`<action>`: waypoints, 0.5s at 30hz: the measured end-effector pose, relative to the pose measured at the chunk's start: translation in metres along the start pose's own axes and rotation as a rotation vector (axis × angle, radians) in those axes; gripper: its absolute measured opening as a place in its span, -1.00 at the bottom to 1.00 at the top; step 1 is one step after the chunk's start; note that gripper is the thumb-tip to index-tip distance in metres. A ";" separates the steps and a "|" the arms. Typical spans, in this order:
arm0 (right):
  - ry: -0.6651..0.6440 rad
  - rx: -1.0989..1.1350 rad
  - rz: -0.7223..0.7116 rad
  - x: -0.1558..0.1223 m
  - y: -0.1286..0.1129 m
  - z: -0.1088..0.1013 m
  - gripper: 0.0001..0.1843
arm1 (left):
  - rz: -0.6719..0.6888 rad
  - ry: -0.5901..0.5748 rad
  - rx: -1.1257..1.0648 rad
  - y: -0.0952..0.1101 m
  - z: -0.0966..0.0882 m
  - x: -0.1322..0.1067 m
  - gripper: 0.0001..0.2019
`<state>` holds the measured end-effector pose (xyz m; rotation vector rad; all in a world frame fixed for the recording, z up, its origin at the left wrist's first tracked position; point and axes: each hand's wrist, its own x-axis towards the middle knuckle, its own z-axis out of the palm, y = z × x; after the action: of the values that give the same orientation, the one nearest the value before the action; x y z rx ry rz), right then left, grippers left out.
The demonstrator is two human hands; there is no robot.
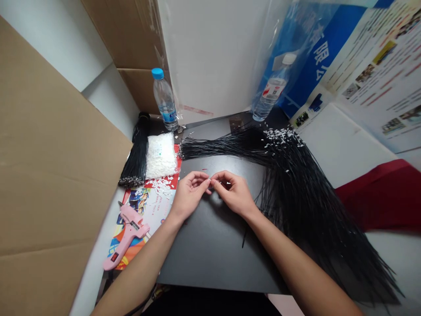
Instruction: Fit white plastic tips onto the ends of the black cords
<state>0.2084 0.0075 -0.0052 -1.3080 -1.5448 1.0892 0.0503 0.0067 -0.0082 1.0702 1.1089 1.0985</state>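
Note:
My left hand (190, 193) and my right hand (233, 191) meet fingertip to fingertip above the dark table. Thumb and forefinger are pinched together on each. A tiny white piece (209, 179) shows at my left fingertips. Most of what my right fingers grip is hidden; a thin black wire (244, 239) shows its end below my right wrist. To the right spreads a large bundle of black wires (302, 197), with white connectors (283, 137) on their far ends. Loose white pieces (161, 186) lie scattered left of my left hand.
A bag of white pieces (161, 156) lies beside a bound black wire bundle (136, 153). Another wire bundle (217, 148) stretches across the table's back. A pink glue gun (128, 232) rests on printed paper. Bottles stand behind, (166, 103) blue-capped bottle left; cardboard (49, 175) walls the left side.

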 end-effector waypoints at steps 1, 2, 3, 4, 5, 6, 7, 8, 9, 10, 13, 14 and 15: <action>0.002 0.042 0.020 0.001 0.001 0.001 -0.72 | -0.022 -0.009 -0.025 0.001 0.000 0.001 -0.66; 0.005 0.081 0.037 0.001 0.002 0.002 -0.69 | -0.042 -0.019 -0.046 0.003 0.001 0.002 -0.66; 0.010 0.114 0.049 0.002 0.003 0.002 -0.67 | -0.058 -0.022 -0.064 0.004 0.001 0.002 -0.65; 0.013 0.139 0.056 0.003 0.003 0.003 -0.65 | -0.068 -0.019 -0.078 0.005 0.001 0.002 -0.63; 0.013 0.155 0.058 0.003 0.003 0.003 -0.63 | -0.072 -0.013 -0.084 0.006 0.002 0.002 -0.63; 0.010 0.164 0.058 0.003 0.003 0.003 -0.63 | -0.071 -0.003 -0.084 0.007 0.002 0.002 -0.63; 0.002 0.167 0.055 0.003 0.002 0.003 -0.63 | -0.065 0.013 -0.079 0.007 0.002 0.001 -0.63; -0.010 0.166 0.052 0.003 0.001 0.003 -0.64 | -0.056 0.029 -0.070 0.007 0.002 0.001 -0.63; -0.021 0.161 0.047 0.002 0.000 0.002 -0.65 | -0.047 0.042 -0.058 0.007 0.002 0.001 -0.64; -0.027 0.154 0.039 0.002 0.000 0.001 -0.67 | -0.038 0.050 -0.044 0.007 0.002 0.000 -0.65; -0.031 0.114 0.022 0.001 0.000 -0.001 -0.67 | -0.014 0.060 -0.007 0.009 0.001 0.000 -0.69; -0.030 0.101 0.024 0.001 0.001 -0.002 -0.66 | -0.006 0.060 0.000 0.009 0.000 0.000 -0.71; -0.030 0.094 0.031 0.000 0.002 -0.002 -0.65 | 0.003 0.064 0.003 0.010 0.000 0.000 -0.72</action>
<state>0.2112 0.0084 -0.0062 -1.2611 -1.4814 1.1911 0.0488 0.0080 0.0014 1.0457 1.1600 1.1402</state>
